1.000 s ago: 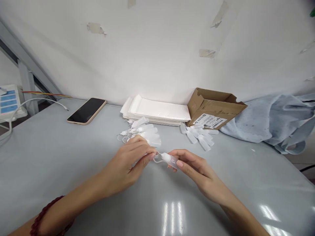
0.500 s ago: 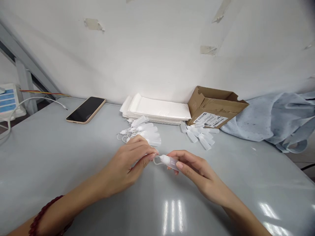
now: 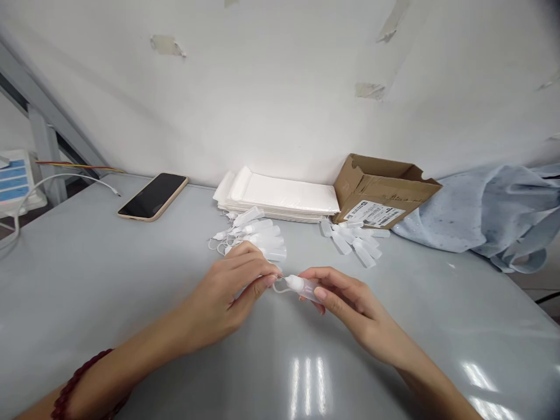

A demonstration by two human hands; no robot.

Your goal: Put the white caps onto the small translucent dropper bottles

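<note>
My right hand grips a small translucent plastic bottle with its nozzle pointing left. My left hand pinches the bottle's tethered cap right at the nozzle tip, fingers pressed together; the cap itself is mostly hidden. A thin white tether loop hangs between the two hands. Both hands rest low over the grey table. Just beyond my left hand lies a pile of capped bottles. A second pile of bottles lies farther right, in front of the cardboard box.
A stack of white padded envelopes leans on the wall. An open cardboard box lies on its side beside it. A phone lies at the back left, a light blue cloth at the right, a power strip and cables far left.
My left hand's pinch and the bottle nozzle have closed together; the gap with the thin needle tip seen a second ago is gone. Hands otherwise stay in place.
</note>
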